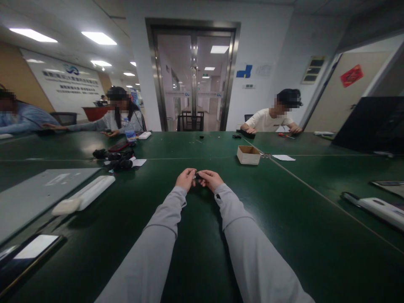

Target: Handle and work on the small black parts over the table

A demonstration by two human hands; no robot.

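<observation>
Both arms reach forward in light grey sleeves over the dark green table (195,235). My left hand (186,179) and my right hand (212,180) come together near the middle, fingers closed in a pinch. Between the fingertips is a small dark object (197,175) with a bright, metallic-looking bit on its left side. Its kind is too small to make out. Both hands appear to grip it, just above the tabletop.
An open cardboard box (248,155) stands ahead to the right, beside a white paper (283,158). Black gear (120,162) and a water bottle (130,134) lie ahead left. A grey panel (41,193), white device (96,191) and phone (31,256) occupy the left. Several people sit across.
</observation>
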